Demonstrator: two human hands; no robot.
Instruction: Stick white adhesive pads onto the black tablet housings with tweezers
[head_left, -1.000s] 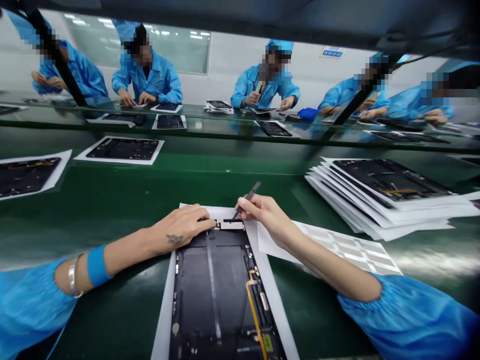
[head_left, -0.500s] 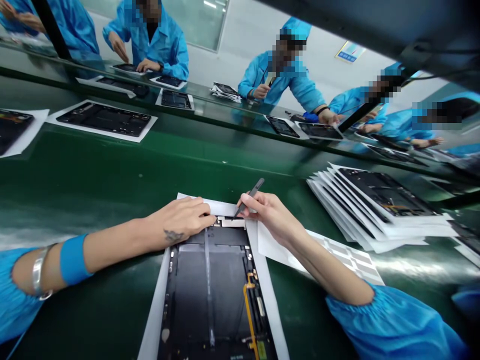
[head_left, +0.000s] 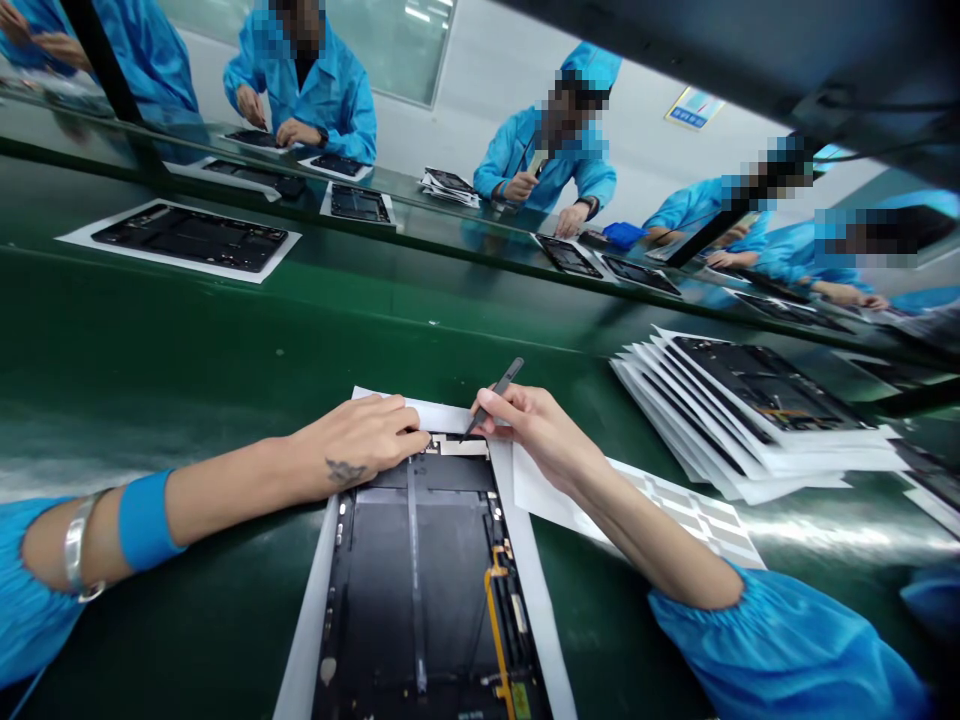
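"While the left hand (head_left: 375, 440) lies over the far left corner of the open black device (head_left: 382, 560), does it hold anything?"

"Its fingers are bent, tips near the device's far edge; whether they close on anything, I can't tell."

"And the right hand (head_left: 517, 420)?"

"Pinched around a slim grey tool (head_left: 507, 378). The tip reaches a pale strip (head_left: 465, 449) just beside the left hand's fingers; contact is too small to make out."

"Where is the device?"

"It stretches from both hands toward the body, on a white sheet (head_left: 540, 600) over the green surface (head_left: 210, 620)."

"What's right of the right hand?"

"A patterned sheet (head_left: 697, 510), partly behind the forearm, then farther off a stack of similar devices (head_left: 765, 385) with white paper between them."
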